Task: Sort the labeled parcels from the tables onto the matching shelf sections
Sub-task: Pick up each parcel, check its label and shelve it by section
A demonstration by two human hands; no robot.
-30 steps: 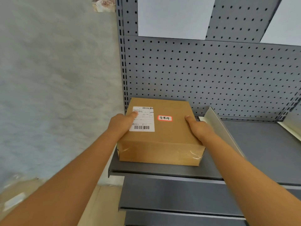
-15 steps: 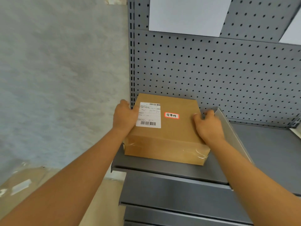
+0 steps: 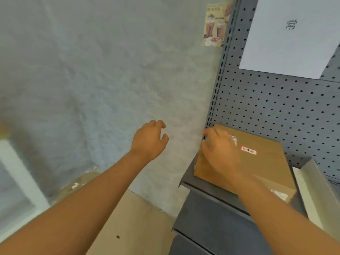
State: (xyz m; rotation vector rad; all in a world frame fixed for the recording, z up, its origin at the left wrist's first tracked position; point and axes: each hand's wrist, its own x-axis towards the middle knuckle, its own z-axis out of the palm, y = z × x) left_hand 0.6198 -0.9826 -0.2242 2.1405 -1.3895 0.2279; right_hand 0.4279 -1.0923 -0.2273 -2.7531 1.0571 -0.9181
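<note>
A brown cardboard parcel lies flat at the left end of the grey metal shelf, against the pegboard back. It carries a small red-bordered label and a white shipping label that my right hand mostly hides. My right hand hovers over the parcel's left part with loosely curled fingers, blurred, and grips nothing. In front of the wall to the left of the shelf, my left hand hangs in the air, fingers loosely curled and holding nothing.
A pale upright divider stands just right of the parcel. A white sign sheet hangs on the grey pegboard above. The plaster wall bears a small poster. A white frame stands at far left.
Both hands have let go of the parcel, which stays on the shelf. My left hand has pulled away to the left and my view has swung left.
</note>
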